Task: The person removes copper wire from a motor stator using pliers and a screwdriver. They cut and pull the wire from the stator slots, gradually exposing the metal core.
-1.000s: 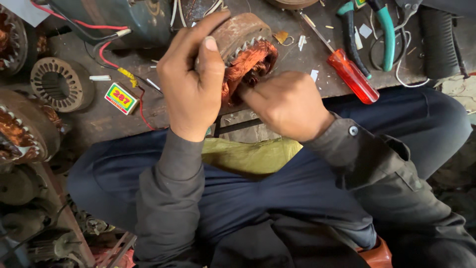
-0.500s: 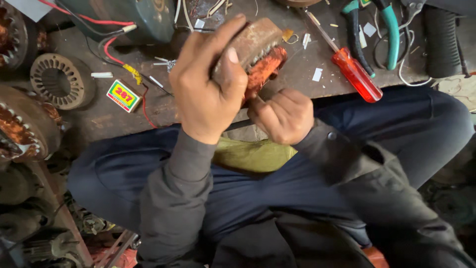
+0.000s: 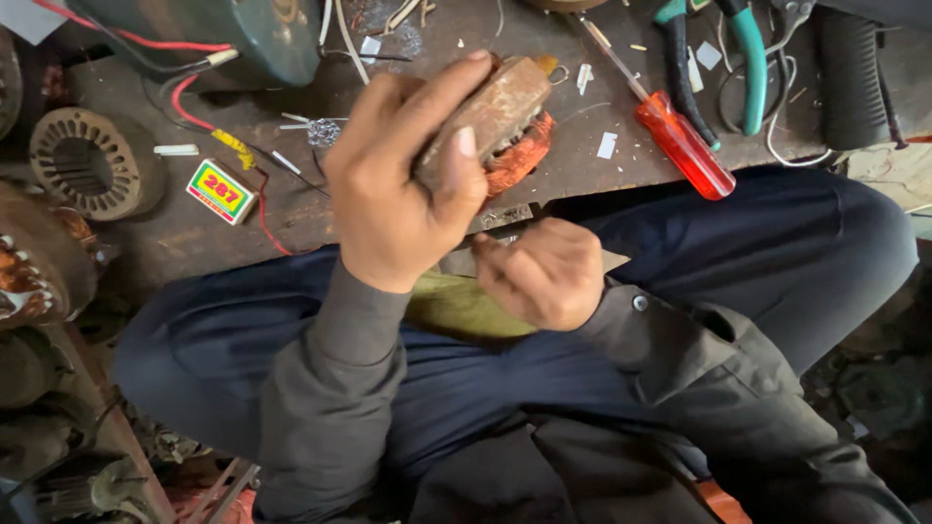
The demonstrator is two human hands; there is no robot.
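since a moment ago the right hand (image 3: 544,277) has dropped away from the motor coil (image 3: 500,121), loosely curled and empty, below the workbench edge (image 3: 505,215). left hand (image 3: 398,194) clamps the coil just above that edge, screwdriver (image 3: 670,131) lying near.

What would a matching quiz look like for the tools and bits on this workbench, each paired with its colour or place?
Things:
1. screwdriver
2. pliers
3. small box
4. motor stator

Descriptions:
A. gripped in the left hand
B. teal handles
C. clear red handle
D. yellow, green and red, lying by a red wire

Pairs: 1-C, 2-B, 3-D, 4-A
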